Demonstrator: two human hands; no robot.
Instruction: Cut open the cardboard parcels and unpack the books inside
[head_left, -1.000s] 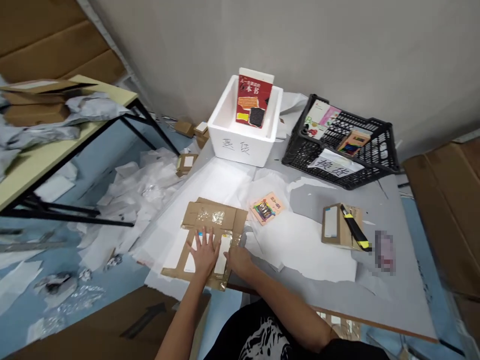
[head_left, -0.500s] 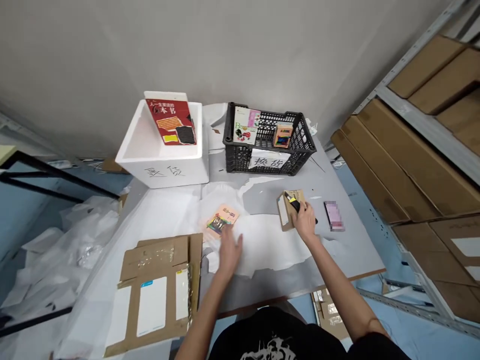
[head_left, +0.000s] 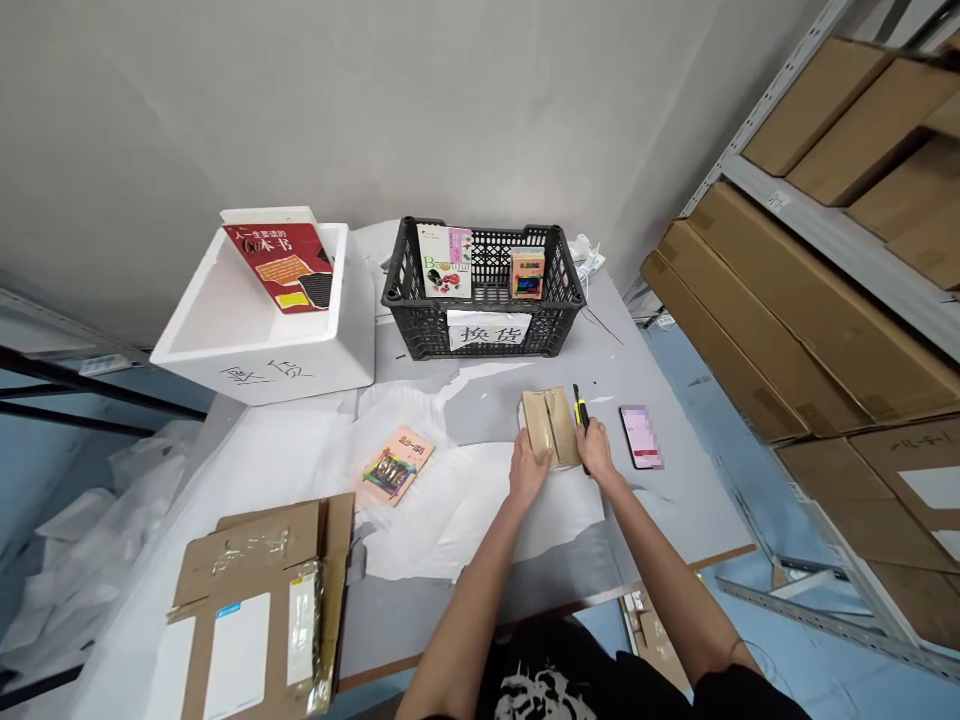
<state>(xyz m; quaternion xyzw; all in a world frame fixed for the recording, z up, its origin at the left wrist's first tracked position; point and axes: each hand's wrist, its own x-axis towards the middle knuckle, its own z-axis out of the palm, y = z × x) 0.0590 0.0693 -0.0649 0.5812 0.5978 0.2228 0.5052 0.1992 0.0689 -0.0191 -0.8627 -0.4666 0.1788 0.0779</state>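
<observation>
A small cardboard box (head_left: 551, 425) with tape along its top seam lies on the right half of the table. My left hand (head_left: 528, 468) grips its near left corner. In my right hand (head_left: 596, 450), a black and yellow utility knife (head_left: 581, 408) is held beside the box's right side, blade pointing away from me. To the left, an orange-pink booklet (head_left: 395, 467) with a colourful picture rests on white wrapping sheet (head_left: 457, 510). A phone (head_left: 639, 437) lies to the right of my right hand.
Behind stand a white foam box (head_left: 277, 365) holding a red book (head_left: 281, 265) and a black plastic crate (head_left: 480, 335) holding books. Flattened cardboard (head_left: 281, 570) covers the table's near left. Shelves with large cartons (head_left: 810, 320) rise on the right.
My left hand has moved right, off the booklet and onto the small box. The box has been turned and now shows its taped seam upward. The view has shifted right.
</observation>
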